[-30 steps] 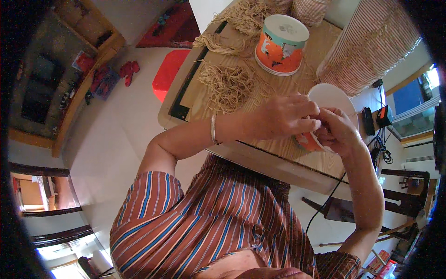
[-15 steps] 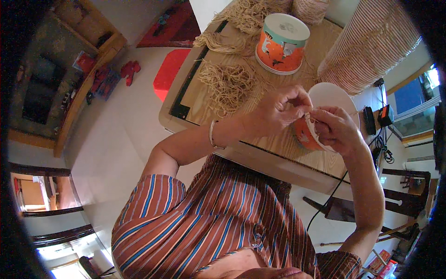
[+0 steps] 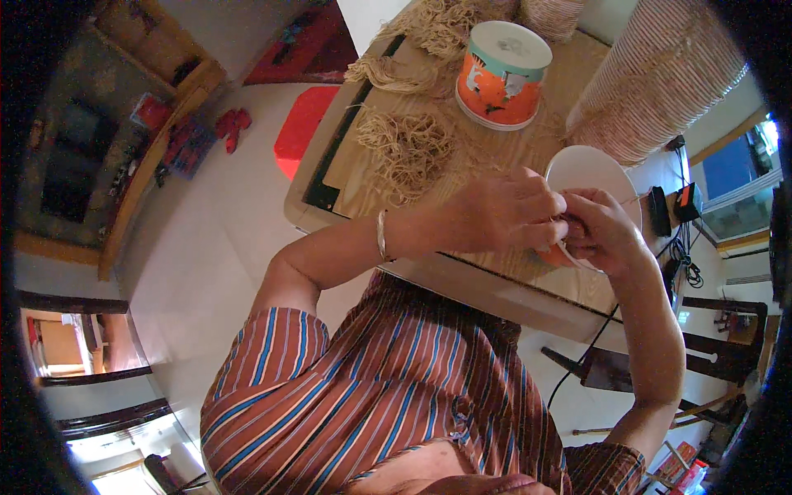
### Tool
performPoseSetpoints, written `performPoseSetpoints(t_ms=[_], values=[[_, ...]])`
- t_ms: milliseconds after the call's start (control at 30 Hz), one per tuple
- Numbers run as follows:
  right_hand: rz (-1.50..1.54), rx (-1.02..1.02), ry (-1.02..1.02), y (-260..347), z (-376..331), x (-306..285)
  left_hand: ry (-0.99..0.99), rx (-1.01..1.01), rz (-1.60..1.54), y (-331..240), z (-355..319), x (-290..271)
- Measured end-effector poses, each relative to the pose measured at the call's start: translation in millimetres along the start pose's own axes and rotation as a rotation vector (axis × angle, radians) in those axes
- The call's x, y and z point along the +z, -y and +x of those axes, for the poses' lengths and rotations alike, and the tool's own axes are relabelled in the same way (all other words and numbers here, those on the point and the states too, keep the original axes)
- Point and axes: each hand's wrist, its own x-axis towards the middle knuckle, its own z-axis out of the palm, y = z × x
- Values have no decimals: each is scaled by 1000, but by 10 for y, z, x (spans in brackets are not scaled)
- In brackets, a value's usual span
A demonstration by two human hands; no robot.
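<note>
Both hands, left hand (image 3: 503,216) and right hand (image 3: 601,231), pinch closed on a white-lidded orange tub (image 3: 587,177) above the wooden table (image 3: 495,157), beside loose straw fibre (image 3: 408,147), a larger tub (image 3: 503,74) and a red stool (image 3: 301,136) on the pale floor

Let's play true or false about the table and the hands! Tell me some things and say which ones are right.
1. The orange round tub with a white lid stands upright on the wooden table. True.
2. The left hand and right hand are far apart. False: they meet at the white round disc.
3. A bundle of tan straw-like fibre lies on the table beside the tub. True.
4. The left wrist wears a thin silver bangle. True.
5. The tub's lid is off. False: the lid is on.
</note>
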Motion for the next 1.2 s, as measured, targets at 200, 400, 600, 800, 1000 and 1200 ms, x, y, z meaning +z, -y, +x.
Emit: performPoseSetpoints(t_ms=[200,400,600,800,1000,1200], values=[[38,3,-5,-6,-5,-14,-5,84,58,18,30,59],[29,17,5,1,-9,-19,-39,15,-77,51,18,102],[26,-28,-1,-39,-18,16,-166,-487,-550,-74,-12,124],[-53,-56,-36,-8,-38,64,-340,-760,-670,-201,-132,255],[-76,-124,-92,-13,-60,162,-337,-1064,-829,-315,-194,347],[-364,-208,-319,-2,-119,332,-439,-1145,-1020,-313,-202,431]])
